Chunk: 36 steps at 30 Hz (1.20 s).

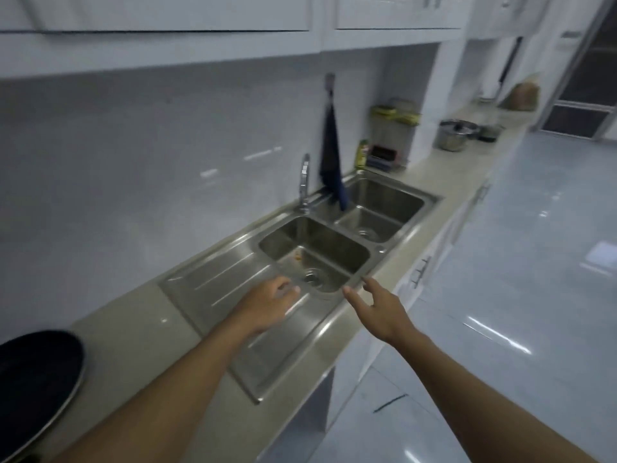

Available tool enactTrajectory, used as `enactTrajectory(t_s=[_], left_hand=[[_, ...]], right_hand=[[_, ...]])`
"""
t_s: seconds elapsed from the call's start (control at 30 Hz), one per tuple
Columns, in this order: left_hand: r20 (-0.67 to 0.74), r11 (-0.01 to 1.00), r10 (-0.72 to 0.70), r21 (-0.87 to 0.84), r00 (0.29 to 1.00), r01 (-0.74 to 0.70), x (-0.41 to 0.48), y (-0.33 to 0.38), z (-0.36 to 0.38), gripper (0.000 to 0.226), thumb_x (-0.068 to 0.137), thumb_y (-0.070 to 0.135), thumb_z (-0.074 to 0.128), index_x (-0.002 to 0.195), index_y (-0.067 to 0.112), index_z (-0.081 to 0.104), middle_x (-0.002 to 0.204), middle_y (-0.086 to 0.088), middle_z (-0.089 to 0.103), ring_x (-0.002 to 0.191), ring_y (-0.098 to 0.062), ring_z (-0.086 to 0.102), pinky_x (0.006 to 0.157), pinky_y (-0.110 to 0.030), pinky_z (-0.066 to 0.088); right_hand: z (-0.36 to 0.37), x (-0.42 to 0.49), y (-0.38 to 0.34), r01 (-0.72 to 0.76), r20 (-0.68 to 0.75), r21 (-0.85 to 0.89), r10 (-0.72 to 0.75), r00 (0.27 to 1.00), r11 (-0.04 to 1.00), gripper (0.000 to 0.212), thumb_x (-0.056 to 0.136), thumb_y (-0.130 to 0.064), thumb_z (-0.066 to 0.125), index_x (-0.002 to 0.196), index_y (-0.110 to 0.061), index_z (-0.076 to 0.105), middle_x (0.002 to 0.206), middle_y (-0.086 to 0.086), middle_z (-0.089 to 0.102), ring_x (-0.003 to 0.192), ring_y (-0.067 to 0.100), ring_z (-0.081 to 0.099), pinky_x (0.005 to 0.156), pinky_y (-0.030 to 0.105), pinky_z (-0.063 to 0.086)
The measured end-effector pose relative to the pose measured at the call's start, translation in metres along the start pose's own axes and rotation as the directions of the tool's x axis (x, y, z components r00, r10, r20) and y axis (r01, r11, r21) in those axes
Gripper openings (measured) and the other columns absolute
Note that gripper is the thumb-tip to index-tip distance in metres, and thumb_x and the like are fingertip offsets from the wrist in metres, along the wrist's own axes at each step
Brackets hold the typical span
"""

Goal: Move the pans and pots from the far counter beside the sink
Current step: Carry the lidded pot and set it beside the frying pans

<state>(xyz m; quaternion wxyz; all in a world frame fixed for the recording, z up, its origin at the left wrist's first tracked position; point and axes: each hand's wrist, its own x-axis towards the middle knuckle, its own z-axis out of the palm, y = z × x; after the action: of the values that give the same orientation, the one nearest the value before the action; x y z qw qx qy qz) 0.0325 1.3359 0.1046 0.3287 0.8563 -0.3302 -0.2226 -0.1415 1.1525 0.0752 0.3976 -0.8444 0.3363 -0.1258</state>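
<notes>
Both hands empty, fingers loose: left hand [267, 305] over drainboard of dbl steel sink [213, 285], right hand [380, 312] over its near edge. Black pan [33, 385] on counter [133, 329], near left. Lidded steel pot [454, 135] w/ dark pan [489, 133] just beyond it, far right

Long beige tabletop [133, 329] with a steel double sink [320, 235] sunk into it. Black pan [33, 379] sits at the near left end. Way down the far end there's a lidded steel pot [452, 137] with a dark pan [489, 133] just beside it.
</notes>
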Motion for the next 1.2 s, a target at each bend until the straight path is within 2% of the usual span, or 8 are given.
enactTrajectory(t_s=[0.13, 0.23, 0.33, 0.4, 0.5, 0.67, 0.73, 1.2], left_hand=[[0.063, 0.996, 0.092, 0.004, 0.994, -0.092, 0.043, 0.069, 0.054, 0.041, 0.092, 0.049, 0.055, 0.122, 0.023, 0.064, 0.117, 0.001, 0.068, 0.111, -0.02, 0.062, 0.094, -0.032, 0.046], [0.105, 0.988, 0.149, 0.011, 0.983, -0.151, 0.072, 0.123, 0.096, 0.045, 0.092, 0.051, 0.054, 0.127, 0.025, 0.062, 0.123, 0.003, 0.066, 0.115, -0.017, 0.06, 0.098, -0.032, 0.045], [0.161, 0.977, 0.211, 0.004, 0.964, -0.215, 0.103, 0.166, 0.135, 0.047, 0.091, 0.052, 0.053, 0.129, 0.026, 0.061, 0.129, 0.004, 0.065, 0.116, -0.014, 0.059, 0.092, -0.028, 0.041], [0.209, 0.973, 0.226, -0.009, 0.951, -0.229, 0.123, 0.19, 0.161, 0.051, 0.091, 0.055, 0.052, 0.132, 0.026, 0.058, 0.132, 0.003, 0.062, 0.119, -0.015, 0.058, 0.094, -0.03, 0.043], [0.272, 0.967, 0.248, -0.018, 0.93, -0.253, 0.159, 0.225, 0.193, 0.06, 0.088, 0.062, 0.049, 0.137, 0.028, 0.054, 0.137, 0.005, 0.059, 0.123, -0.015, 0.056, 0.098, -0.032, 0.042], [0.356, 0.946, 0.315, -0.043, 0.88, -0.322, 0.234, 0.28, 0.23, 0.059, 0.088, 0.062, 0.048, 0.136, 0.027, 0.054, 0.138, 0.003, 0.058, 0.113, -0.01, 0.055, 0.091, -0.029, 0.04], [0.391, 0.942, 0.324, -0.048, 0.862, -0.332, 0.265, 0.299, 0.242, 0.06, 0.089, 0.062, 0.047, 0.136, 0.026, 0.056, 0.138, 0.002, 0.059, 0.118, -0.013, 0.057, 0.093, -0.03, 0.041], [0.402, 0.913, 0.389, -0.048, 0.829, -0.405, 0.431, 0.422, 0.319, 0.064, 0.09, 0.066, 0.042, 0.141, 0.027, 0.05, 0.142, 0.004, 0.056, 0.129, -0.017, 0.052, 0.106, -0.037, 0.041]], right_hand=[[-0.064, 0.002, 0.047, -0.071, -0.083, 0.027, 0.073, 0.994, 0.997, 0.09, 0.081, -0.081, 0.041, 0.152, -0.026, 0.033, 0.151, 0.004, 0.046, 0.136, 0.025, 0.045, 0.108, 0.04, 0.036], [-0.114, 0.006, 0.081, -0.137, -0.155, 0.069, 0.146, 0.977, 0.988, 0.095, 0.077, -0.086, 0.039, 0.151, -0.028, 0.033, 0.15, 0.002, 0.046, 0.137, 0.023, 0.044, 0.111, 0.042, 0.037], [-0.154, 0.015, 0.11, -0.177, -0.211, 0.112, 0.197, 0.957, 0.978, 0.096, 0.075, -0.088, 0.038, 0.151, -0.029, 0.034, 0.15, 0.0, 0.047, 0.137, 0.021, 0.043, 0.111, 0.04, 0.036], [-0.175, 0.025, 0.128, -0.194, -0.245, 0.122, 0.219, 0.944, 0.973, 0.096, 0.075, -0.088, 0.038, 0.151, -0.029, 0.034, 0.15, -0.001, 0.046, 0.137, 0.02, 0.043, 0.111, 0.04, 0.036], [-0.208, 0.045, 0.153, -0.231, -0.292, 0.132, 0.26, 0.92, 0.964, 0.097, 0.073, -0.09, 0.038, 0.15, -0.031, 0.035, 0.149, -0.002, 0.048, 0.135, 0.019, 0.046, 0.107, 0.037, 0.038], [-0.261, 0.088, 0.191, -0.264, -0.341, 0.174, 0.309, 0.888, 0.949, 0.097, 0.073, -0.089, 0.04, 0.149, -0.031, 0.036, 0.147, -0.001, 0.05, 0.133, 0.019, 0.048, 0.104, 0.035, 0.038], [-0.279, 0.108, 0.203, -0.288, -0.347, 0.189, 0.338, 0.875, 0.939, 0.098, 0.071, -0.09, 0.04, 0.149, -0.031, 0.037, 0.145, -0.001, 0.051, 0.131, 0.019, 0.05, 0.101, 0.032, 0.039], [-0.387, 0.244, 0.301, -0.333, -0.376, 0.247, 0.407, 0.833, 0.91, 0.095, 0.074, -0.087, 0.043, 0.149, -0.03, 0.037, 0.15, -0.002, 0.046, 0.136, 0.019, 0.045, 0.105, 0.034, 0.036]])
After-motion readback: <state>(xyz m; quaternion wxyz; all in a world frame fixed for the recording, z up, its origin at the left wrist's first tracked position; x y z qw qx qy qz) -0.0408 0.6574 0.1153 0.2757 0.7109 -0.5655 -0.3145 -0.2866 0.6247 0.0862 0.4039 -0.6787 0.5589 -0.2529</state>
